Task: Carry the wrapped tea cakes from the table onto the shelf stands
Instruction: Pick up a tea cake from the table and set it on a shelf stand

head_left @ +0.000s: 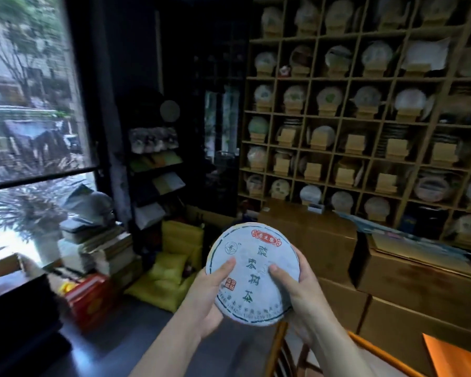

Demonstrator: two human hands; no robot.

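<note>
A wrapped tea cake (252, 270) is gripped by both the left hand (207, 297) and right hand (297, 292) (thumbs on the printed face), held before the wooden shelf (348, 115).

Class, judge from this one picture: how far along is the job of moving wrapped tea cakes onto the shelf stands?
Done: many stands in the wooden shelf already carry cakes, such as one in the third row.
In hand: the left hand and right hand grip one wrapped tea cake, face up, away from the shelf.
Left: several stands look bare, for example an empty stand. The table is out of view.
</note>
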